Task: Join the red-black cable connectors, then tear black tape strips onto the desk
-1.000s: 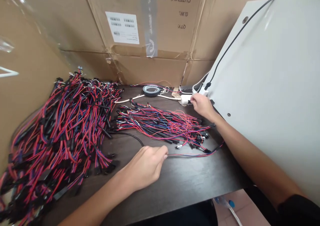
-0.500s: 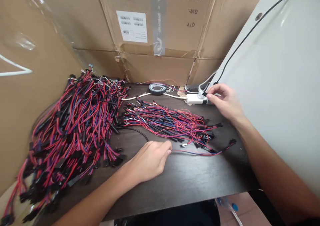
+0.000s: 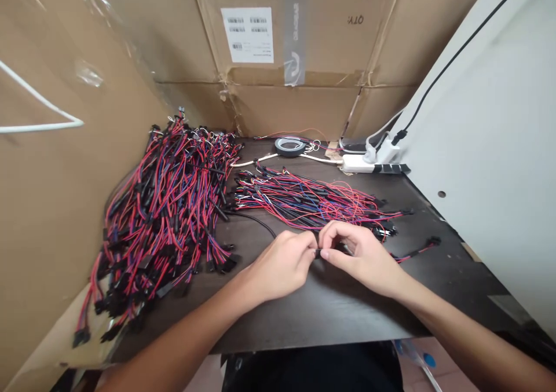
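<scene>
A dark table (image 3: 278, 323) carries a big heap of red-and-blue cables (image 3: 174, 207), a flatter bundle (image 3: 299, 200) to its right. Just in front of that bundle, the left hand (image 3: 284, 264) and right hand (image 3: 367, 259) meet; a lone cable (image 3: 412, 253) emerges past the right; both pinch a small black piece (image 3: 318, 253).

Table (image 3: 339, 319): dark, smooth, wood-look top, satin; diffuse shine at near edge. Far box (image 3: 299, 111): matt brown cardboard, creased. Its label (image 3: 247, 36): flat white paper. Packing tape (image 3: 295, 33): greyish plastic film, slight gloss. Left box (image 3: 47, 207): cardboard; film (image 3: 89, 73) over it clear, wrinkled, glossy. Right panel (image 3: 499, 125): smooth, pale, low sheen. Power strip (image 3: 354, 162): smooth white plastic. Left pile (image 3: 174, 207) and centre bundle (image 3: 299, 198): plastic-coated wires, black plastic ends. Tape roll (image 3: 290, 152): dull black outer face.
</scene>
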`<state>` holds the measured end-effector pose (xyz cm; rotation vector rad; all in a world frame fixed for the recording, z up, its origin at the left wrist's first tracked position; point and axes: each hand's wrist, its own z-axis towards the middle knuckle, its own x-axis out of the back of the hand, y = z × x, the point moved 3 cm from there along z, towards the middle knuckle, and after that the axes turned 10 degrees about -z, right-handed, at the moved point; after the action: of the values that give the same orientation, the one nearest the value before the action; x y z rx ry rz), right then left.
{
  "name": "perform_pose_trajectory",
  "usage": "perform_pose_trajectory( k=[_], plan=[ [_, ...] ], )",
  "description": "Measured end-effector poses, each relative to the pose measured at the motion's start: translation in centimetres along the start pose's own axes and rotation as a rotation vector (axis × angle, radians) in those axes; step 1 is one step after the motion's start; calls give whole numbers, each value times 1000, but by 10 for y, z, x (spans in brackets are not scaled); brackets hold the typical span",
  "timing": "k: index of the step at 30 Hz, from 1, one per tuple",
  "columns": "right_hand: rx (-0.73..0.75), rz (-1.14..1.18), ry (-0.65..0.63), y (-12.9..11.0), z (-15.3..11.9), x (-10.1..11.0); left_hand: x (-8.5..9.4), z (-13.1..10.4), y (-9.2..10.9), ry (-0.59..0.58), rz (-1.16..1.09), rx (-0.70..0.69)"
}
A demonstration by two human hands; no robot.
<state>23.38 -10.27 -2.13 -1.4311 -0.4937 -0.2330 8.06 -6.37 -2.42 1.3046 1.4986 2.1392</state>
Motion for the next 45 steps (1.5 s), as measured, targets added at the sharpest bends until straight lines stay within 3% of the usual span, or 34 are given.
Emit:
perform_pose_trajectory(
  k=[8,14,24,45],
  plan=[
    [-87,-30,59,4,1,-8,1,1,2,-14,-109,80],
    [15,-108,147,-3,-1,-9,4,3,2,-43,-353,194],
    [103,-235,200,-1,-2,-11,0,3,-2,-22,-492,303],
    [293,-388,110,7,-5,-11,3,2,-1,-48,-523,361]
  ],
)
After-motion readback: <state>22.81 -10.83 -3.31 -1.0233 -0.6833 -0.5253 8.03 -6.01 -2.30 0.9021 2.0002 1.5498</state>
